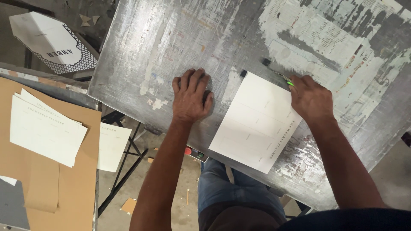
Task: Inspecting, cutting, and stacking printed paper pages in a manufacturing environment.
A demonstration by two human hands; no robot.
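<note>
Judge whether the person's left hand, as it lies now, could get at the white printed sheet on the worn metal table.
Probably yes: the left hand rests flat beside the white printed sheet, with nothing between them.

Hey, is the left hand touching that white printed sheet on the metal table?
Apart. The head view shows the left hand flat on the metal table, with a strip of bare metal between it and the white sheet.
</note>
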